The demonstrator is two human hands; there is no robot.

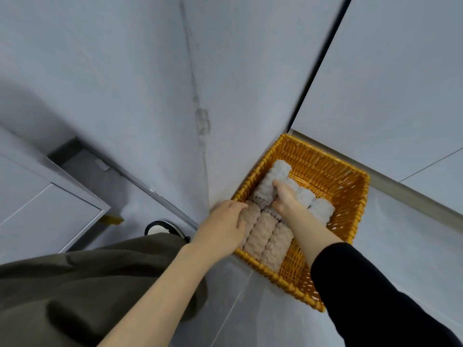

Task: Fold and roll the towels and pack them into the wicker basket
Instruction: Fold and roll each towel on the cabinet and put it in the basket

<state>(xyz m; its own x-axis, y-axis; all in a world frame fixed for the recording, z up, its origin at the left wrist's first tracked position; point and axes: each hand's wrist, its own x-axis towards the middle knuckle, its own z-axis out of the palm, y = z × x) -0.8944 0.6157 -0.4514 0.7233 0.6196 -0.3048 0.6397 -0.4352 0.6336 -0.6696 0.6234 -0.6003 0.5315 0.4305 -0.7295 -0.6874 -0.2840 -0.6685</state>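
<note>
Sitting tight in a corner, the wicker basket point(325, 169) has one rim against the grey wall point(150, 83) and another along a pale skirting strip point(406, 194). The rolled towels fill its wall side: pinkish rolls point(263, 234) at the near end and whitish rolls point(322, 209) further in, leaving bare wicker along the other side. The left hand point(225, 226), on a bare forearm, reaches over the rim, its fingers curled round the outermost pinkish roll. The right hand point(285, 196), on an arm in a black sleeve point(363, 296), reaches in from the near side and grips a whitish roll point(273, 179), palm down.
</note>
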